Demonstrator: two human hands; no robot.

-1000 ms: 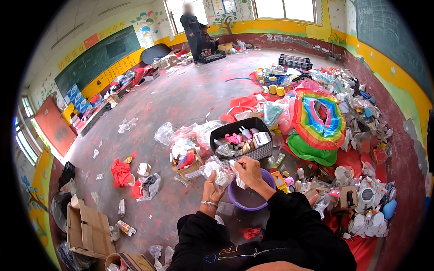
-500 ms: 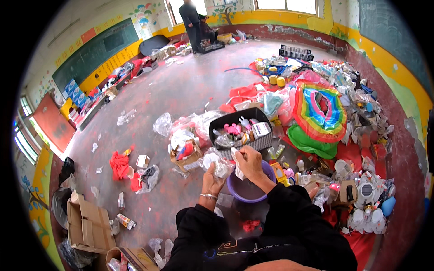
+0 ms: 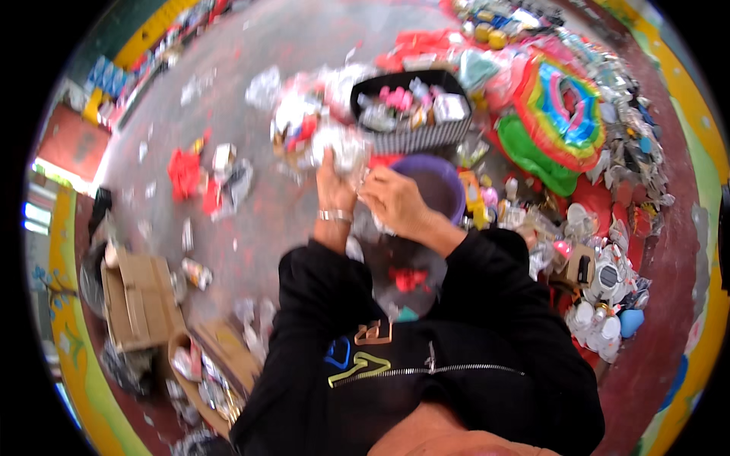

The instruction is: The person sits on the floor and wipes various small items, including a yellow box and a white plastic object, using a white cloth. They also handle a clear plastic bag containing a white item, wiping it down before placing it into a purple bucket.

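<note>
My left hand (image 3: 334, 186) is closed round a crumpled clear plastic bag (image 3: 344, 149) with something white in it; motion blurs its contents. My right hand (image 3: 399, 201) has its bent fingers at the bag's lower right side, close to the left palm. From under that hand a bit of white cloth or paper (image 3: 383, 226) shows, mostly hidden by the fingers. Just beyond my right wrist stands a purple basin (image 3: 458, 191). Behind it sits a black-and-white checked basket (image 3: 426, 139) holding pink and grey toys, a small white box and plastic packs.
A rainbow inflatable ring (image 3: 525, 95) and a green inflatable piece (image 3: 532, 156) lie on a long heap of packaging to the right. Cardboard boxes (image 3: 143, 296) stand at the lower left. Red cloth (image 3: 184, 175) and plastic scraps litter the floor.
The view has tilted downward. My right hand has moved left from over the basin to the bag in my left hand, and the white piece is now mostly covered.
</note>
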